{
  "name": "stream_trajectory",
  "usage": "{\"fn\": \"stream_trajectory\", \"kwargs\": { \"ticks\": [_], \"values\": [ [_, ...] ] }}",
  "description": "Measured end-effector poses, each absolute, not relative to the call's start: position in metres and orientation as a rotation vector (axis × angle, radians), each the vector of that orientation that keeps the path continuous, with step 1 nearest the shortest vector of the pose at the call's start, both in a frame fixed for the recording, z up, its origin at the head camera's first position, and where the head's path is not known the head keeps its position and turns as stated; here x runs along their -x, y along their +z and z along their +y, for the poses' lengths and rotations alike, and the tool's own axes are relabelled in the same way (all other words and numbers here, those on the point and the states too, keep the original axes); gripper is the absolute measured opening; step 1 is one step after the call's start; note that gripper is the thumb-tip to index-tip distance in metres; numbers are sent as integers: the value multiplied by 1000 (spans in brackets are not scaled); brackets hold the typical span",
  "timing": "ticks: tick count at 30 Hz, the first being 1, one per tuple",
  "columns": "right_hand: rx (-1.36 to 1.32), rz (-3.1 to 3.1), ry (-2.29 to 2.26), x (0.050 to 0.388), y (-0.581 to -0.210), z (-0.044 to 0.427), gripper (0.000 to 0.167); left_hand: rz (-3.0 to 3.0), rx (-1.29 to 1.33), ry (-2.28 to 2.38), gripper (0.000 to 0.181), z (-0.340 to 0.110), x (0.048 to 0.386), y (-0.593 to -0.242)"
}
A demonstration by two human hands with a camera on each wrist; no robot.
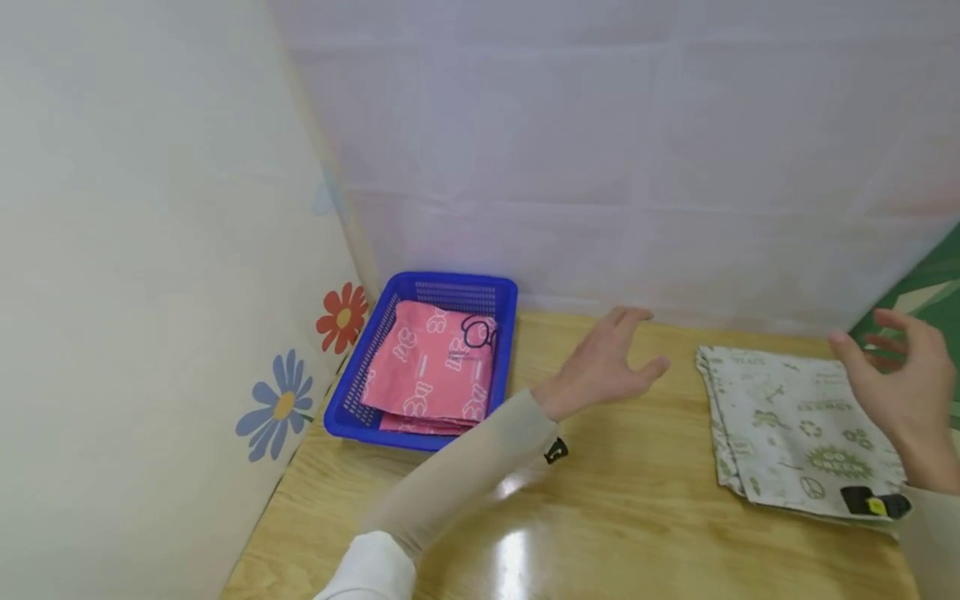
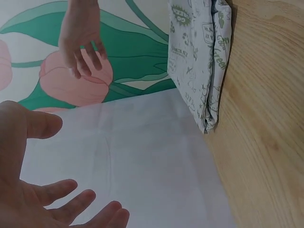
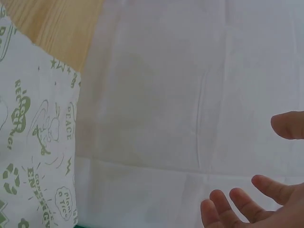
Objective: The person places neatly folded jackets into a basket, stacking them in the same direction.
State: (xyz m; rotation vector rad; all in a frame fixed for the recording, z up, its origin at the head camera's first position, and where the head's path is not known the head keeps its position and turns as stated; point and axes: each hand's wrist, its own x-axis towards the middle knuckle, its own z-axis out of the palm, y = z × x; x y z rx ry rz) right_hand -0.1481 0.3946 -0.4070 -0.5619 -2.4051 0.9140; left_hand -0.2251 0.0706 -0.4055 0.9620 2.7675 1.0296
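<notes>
White printed cloth [image 1: 795, 425]: folded, on our table [image 1: 622, 517], at the right
Blue basket [image 1: 506, 342]: at the left, where we see folded pink cloth [image 1: 427, 367] inside
Left hand [image 1: 600, 367]: raised between them, grip spread wide, holding nothing
Right hand [image 1: 909, 387]: raised near the white printed cloth, grip loosely curved, thumb apart, holding nothing

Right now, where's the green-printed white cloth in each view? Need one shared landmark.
Head: white cloth at right, lower half.
Left wrist: white cloth at top, right of centre, cut by the top edge.
Right wrist: white cloth along the left edge, cut off there.
Shared landmark: wooden table, visible in all three.
</notes>
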Motion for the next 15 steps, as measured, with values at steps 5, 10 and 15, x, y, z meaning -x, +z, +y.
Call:
{"fn": "stream_trajectory", "kwargs": {
  "ticks": [5, 10, 15],
  "values": [
    [618, -2394, 947, 147, -415, 410, 66, 2762, -974, 1054, 72, 85, 228, -421],
    [695, -2391, 1022, 144, -421, 426, 68, 2754, -955, 1064, 71, 102, 227, -435],
    [749, -2412, 1020, 145, -429, 442, 69, 2723, -969, 1109, 70, 118, 224, -446]
  ]
}}
